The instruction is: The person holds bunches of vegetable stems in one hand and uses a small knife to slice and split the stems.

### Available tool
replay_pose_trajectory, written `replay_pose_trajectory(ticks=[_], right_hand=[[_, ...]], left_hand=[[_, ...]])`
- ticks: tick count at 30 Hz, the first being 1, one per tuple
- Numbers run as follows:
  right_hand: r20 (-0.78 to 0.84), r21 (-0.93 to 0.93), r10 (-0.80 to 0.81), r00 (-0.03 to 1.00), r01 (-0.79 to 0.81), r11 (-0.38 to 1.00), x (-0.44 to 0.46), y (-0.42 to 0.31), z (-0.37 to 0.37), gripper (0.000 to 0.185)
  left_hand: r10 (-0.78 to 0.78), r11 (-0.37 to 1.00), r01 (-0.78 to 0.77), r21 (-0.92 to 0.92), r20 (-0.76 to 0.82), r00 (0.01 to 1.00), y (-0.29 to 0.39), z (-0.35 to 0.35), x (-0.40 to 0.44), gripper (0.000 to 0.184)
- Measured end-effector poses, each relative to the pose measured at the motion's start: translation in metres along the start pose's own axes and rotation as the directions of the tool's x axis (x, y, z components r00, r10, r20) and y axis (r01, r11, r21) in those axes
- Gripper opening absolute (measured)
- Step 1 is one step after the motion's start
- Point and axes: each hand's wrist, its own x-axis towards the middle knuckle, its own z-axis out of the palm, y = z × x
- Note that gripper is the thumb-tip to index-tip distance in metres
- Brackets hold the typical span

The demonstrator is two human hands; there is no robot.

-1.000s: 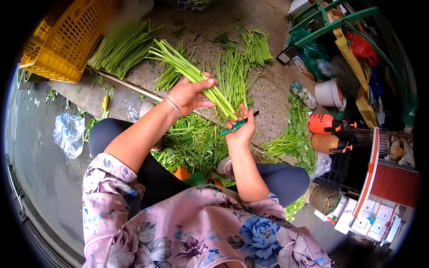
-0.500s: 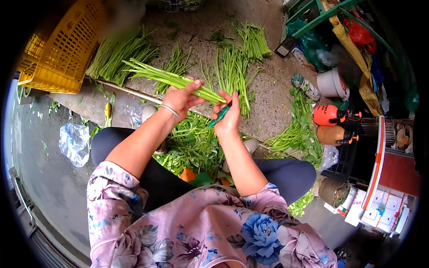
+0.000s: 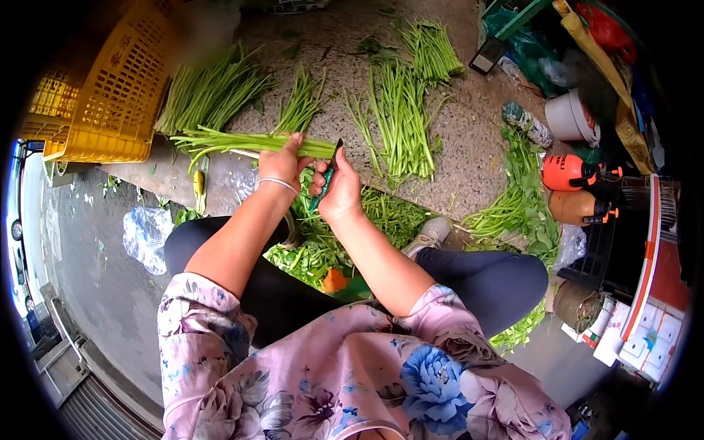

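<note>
Now that the view has swung a little, the heap of loose leaves (image 3: 392, 216) shows just on the body side of the hands, and a sheaf of stems (image 3: 403, 121) lies on the ground beyond the right hand. The clearest change is in the held bunch (image 3: 227, 139) of green stems: a second ago it slanted steeply, and now it runs almost level, its long ends reaching out past the left hand, its short ends at the right hand. The left hand (image 3: 282, 161) stays clamped round the bunch near those short ends. The right hand (image 3: 340, 192), close beside it, is closed round the green handle of a knife (image 3: 323, 183). The dark blade has turned to stand nearly upright at the stem ends, so bunch and edge seem to have come into working position; whether they touch cannot be told.

Left of the hands and beyond, the yellow crate (image 3: 117, 95) bears characters on its side, too blurred to read. Well right of the hands, a red spray bottle (image 3: 565, 171) carries lettering, turned sideways and not legible as a word.
</note>
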Motion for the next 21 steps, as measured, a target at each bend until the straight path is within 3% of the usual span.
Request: replay_pose_trajectory(ticks=[4, 8, 11, 16, 18, 20, 21], right_hand=[[-0.065, 0.047, 0.062, 0.996, -0.059, 0.997, 0.016, 0.002, -0.007, 0.029], [-0.283, 0.028, 0.137, 0.949, -0.135, 0.99, 0.019, 0.016, -0.009, 0.028], [-0.304, 0.044, 0.192, 0.933, -0.188, 0.981, 0.015, 0.026, -0.02, 0.029], [-0.331, 0.059, 0.311, 0.891, -0.31, 0.949, 0.009, 0.048, -0.057, 0.032], [-0.357, -0.036, 0.354, 0.864, -0.392, 0.919, -0.003, 0.049, -0.073, 0.019], [-0.472, -0.201, 0.347, 0.81, -0.483, 0.852, -0.005, 0.065, -0.121, 0.019], [-0.515, -0.346, 0.344, 0.785, -0.558, 0.754, -0.02, 0.062, -0.128, 0.02]], left_hand=[[0.042, 0.993, -0.041, 0.11, -0.01, 0.999, -0.002, 0.001, -0.001, 0.012], [0.025, 0.994, -0.019, 0.106, -0.059, 0.998, -0.018, -0.014, 0.011, 0.015], [0.004, 0.966, 0.037, 0.258, -0.158, 0.987, -0.021, -0.02, 0.008, 0.012], [-0.027, 0.923, 0.086, 0.375, -0.16, 0.987, -0.029, -0.036, 0.01, 0.011], [0.006, 0.94, 0.034, 0.34, -0.117, 0.993, -0.031, -0.04, 0.014, 0.013], [0.04, 0.936, -0.006, 0.351, -0.091, 0.995, -0.026, -0.042, 0.022, 0.015], [-0.023, 0.893, 0.016, 0.45, 0.01, 1.0, -0.021, -0.04, 0.022, 0.018]])
